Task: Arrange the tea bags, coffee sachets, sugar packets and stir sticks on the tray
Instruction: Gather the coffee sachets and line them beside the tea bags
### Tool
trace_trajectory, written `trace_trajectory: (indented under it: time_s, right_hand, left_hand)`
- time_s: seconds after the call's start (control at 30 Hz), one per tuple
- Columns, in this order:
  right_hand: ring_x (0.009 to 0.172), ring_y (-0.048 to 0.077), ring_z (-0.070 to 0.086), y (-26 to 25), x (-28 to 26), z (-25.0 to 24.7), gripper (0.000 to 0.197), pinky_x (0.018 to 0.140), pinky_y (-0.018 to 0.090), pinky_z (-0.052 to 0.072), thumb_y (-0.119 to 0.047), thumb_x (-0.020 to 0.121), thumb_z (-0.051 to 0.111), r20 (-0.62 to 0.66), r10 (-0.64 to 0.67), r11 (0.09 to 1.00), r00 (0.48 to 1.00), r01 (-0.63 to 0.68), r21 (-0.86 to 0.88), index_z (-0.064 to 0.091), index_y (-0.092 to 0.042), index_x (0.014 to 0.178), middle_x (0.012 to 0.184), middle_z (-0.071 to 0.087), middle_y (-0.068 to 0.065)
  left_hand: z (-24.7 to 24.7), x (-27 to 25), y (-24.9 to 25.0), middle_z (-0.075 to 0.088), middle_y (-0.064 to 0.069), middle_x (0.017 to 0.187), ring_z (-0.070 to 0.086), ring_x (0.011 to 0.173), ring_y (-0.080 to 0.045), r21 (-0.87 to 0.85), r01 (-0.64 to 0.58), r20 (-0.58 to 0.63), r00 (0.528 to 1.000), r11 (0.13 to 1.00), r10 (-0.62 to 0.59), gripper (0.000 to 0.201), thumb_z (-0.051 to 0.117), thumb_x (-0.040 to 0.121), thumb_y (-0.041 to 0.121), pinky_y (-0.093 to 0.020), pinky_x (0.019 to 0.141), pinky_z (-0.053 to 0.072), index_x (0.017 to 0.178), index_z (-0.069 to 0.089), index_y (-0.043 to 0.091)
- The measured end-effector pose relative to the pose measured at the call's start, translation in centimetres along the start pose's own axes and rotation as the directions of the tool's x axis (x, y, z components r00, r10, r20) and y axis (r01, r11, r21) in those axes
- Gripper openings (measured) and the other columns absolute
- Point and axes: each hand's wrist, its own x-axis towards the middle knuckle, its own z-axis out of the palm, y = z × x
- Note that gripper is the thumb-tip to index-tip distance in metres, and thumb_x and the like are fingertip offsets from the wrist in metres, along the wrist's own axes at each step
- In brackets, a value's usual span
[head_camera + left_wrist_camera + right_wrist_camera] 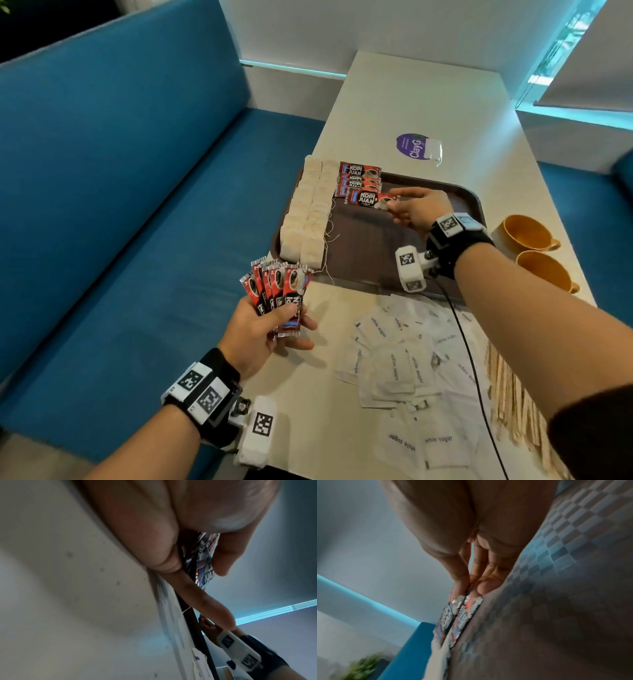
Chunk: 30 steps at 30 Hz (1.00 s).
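My right hand pinches one coffee sachet by its end, low over the brown tray, just beside the row of sachets already laid there; my left hand grips a fan of sachets above the worktop; tea bags fill the tray's left side; sugar packets and stir sticks lie on the worktop nearer me; two yellow cups stand right of the tray.

stir sticks cut off by right edge; tray partly hidden under right hand.
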Motion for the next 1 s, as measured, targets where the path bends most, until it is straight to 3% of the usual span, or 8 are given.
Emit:
trace_trajectory:
  time_s: [0.07,0.17,0.27,0.47,0.67,1.0]
  right_hand:
    - [0.078,0.02,0.071,0.2,1.6,0.2,0.024,0.072,0.027,0.061,-0.002,0.087,0.077,-0.019,0.041,0.999,0.999,-0.041,-0.029,0.074,-0.007,0.11,0.096,0.076,0.014]
    - [0.07,0.016,0.069,0.3,3.4,0.8,0.025,0.061,0.021,0.061,-0.002,0.086,0.078,-0.005,0.082,0.995,0.997,-0.082,-0.057,0.073,-0.005,0.11,0.086,0.073,0.011]
    - [0.076,0.018,0.071,0.1,4.6,1.4,0.023,0.066,0.023,0.062,-0.004,0.083,0.082,0.017,0.06,0.99,0.998,-0.057,-0.125,0.074,-0.01,0.103,0.09,0.075,0.012]
    - [0.068,0.015,0.07,-0.1,6.0,2.3,0.026,0.064,0.023,0.061,-0.01,0.076,0.089,-0.023,0.064,0.957,0.998,-0.067,-0.283,0.077,-0.012,0.099,0.083,0.075,0.009]
    - [0.062,0.015,0.068,-0.6,6.1,2.9,0.028,0.05,0.021,0.055,-0.008,0.071,0.092,-0.069,0.079,0.93,0.995,-0.098,-0.354,0.076,-0.011,0.094,0.084,0.076,0.01]
    - [0.072,0.019,0.071,-0.8,6.2,3.1,0.033,0.071,0.031,0.064,-0.015,0.068,0.094,-0.086,0.087,0.917,0.992,-0.114,-0.383,0.074,-0.008,0.094,0.084,0.075,0.011]
  left_hand:
    - [-0.1,-0.1,0.0,0.068,-0.023,0.093,0.068,0.089,-0.045,0.018,0.0,0.003,1.0,1.0,0.0,0.014,0.067,0.085,0.009,-0.047,0.06,0.062,0.096,0.074,0.011]
    - [-0.1,0.0,0.0,0.069,-0.023,0.093,0.068,0.087,-0.048,0.041,0.002,0.005,1.0,0.999,-0.002,0.013,0.067,0.085,0.008,-0.047,0.059,0.062,0.095,0.074,0.01]
    - [-0.1,0.1,0.0,0.067,-0.023,0.095,0.069,0.087,-0.046,0.031,0.004,0.006,1.0,1.0,-0.004,0.013,0.067,0.084,0.007,-0.046,0.056,0.061,0.096,0.073,0.007]
    - [0.0,0.0,0.1,0.067,-0.023,0.09,0.069,0.087,-0.044,0.043,-0.001,0.021,1.0,0.999,0.0,0.013,0.066,0.084,0.006,-0.047,0.057,0.061,0.092,0.075,0.012]
    - [0.1,-0.1,0.2,0.067,-0.024,0.089,0.069,0.086,-0.044,0.032,-0.002,0.025,1.0,0.999,0.001,0.013,0.066,0.083,0.005,-0.045,0.056,0.061,0.091,0.075,0.011]
    - [-0.2,0.2,0.0,0.063,-0.027,0.096,0.067,0.089,-0.048,0.011,0.002,0.028,1.0,1.0,-0.002,0.017,0.065,0.083,0.003,-0.047,0.056,0.061,0.099,0.071,0.008]
